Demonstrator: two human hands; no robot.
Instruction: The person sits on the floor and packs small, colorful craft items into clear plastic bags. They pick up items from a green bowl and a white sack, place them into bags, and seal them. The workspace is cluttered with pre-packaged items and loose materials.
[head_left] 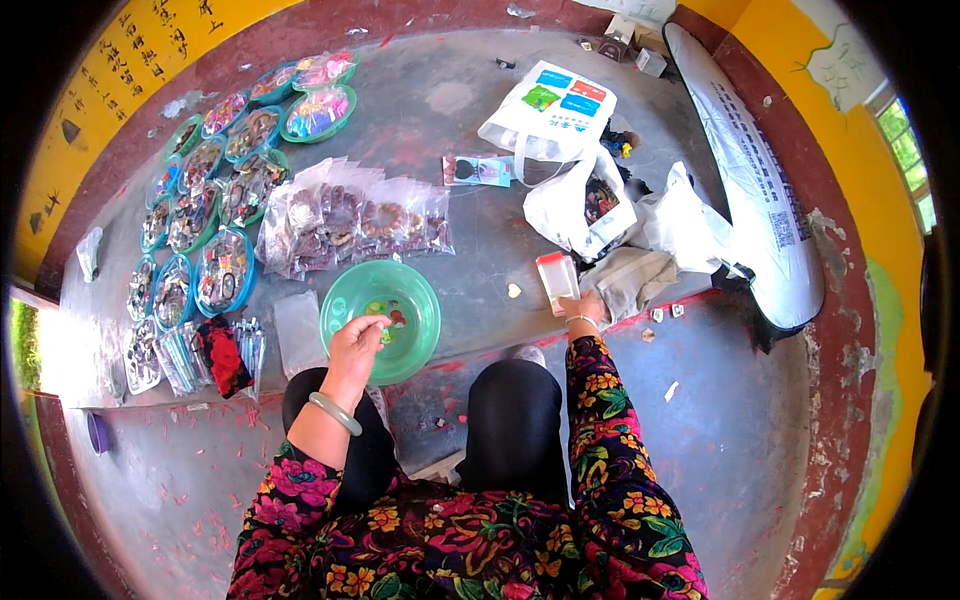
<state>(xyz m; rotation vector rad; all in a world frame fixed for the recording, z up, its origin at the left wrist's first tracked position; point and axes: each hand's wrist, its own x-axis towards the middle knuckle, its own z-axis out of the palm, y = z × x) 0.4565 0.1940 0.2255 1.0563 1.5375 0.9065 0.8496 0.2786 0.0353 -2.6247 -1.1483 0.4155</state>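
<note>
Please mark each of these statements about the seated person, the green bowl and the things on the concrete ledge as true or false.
1. The left hand is over the green bowl, fingers pinched on something small. True.
2. The right hand grips a metal mug. False: it holds a clear plastic box with a reddish lid.
3. The round trays of trinkets lie left of the bowl. True.
4. The clear packets are stacked inside the bowl. False: they lie on the ledge beyond it.
5. The white carrier bag hangs from the left wrist. False: it lies on the ledge; that wrist wears a pale bangle.
</note>
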